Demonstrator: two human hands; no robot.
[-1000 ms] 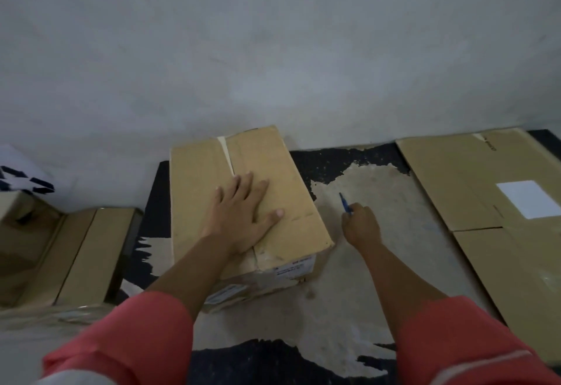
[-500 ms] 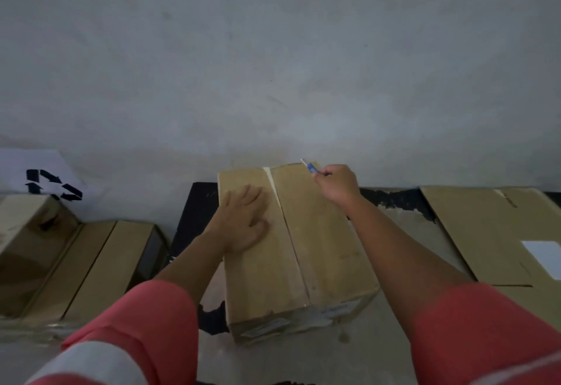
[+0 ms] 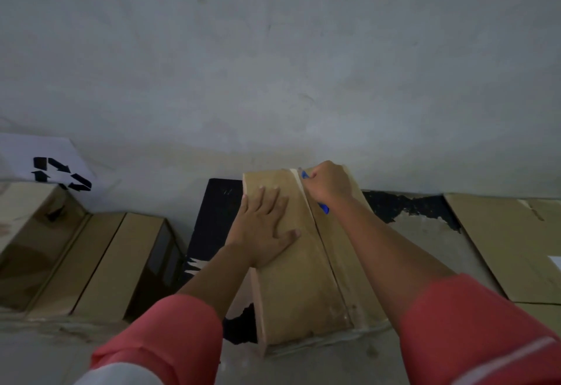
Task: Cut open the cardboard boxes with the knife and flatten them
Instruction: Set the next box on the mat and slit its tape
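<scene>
A closed brown cardboard box (image 3: 299, 287) lies lengthwise in front of me on a worn table, with a taped seam running down its top. My left hand (image 3: 263, 226) presses flat on the left half of the lid, fingers spread. My right hand (image 3: 328, 184) grips a blue knife (image 3: 324, 208) at the far end of the seam; a bit of blue shows at the fingertips and below the wrist. The blade itself is hidden by the hand.
Flattened cardboard (image 3: 513, 242) lies on the table to the right. Several upright boxes (image 3: 100, 263) stand at the left, beside a white sheet with a black recycling mark (image 3: 60, 172). A grey wall rises close behind the table.
My right hand carried the knife from the table surface up to the far end of the box's seam. The box now points lengthwise away from me, with my left hand still on it.
</scene>
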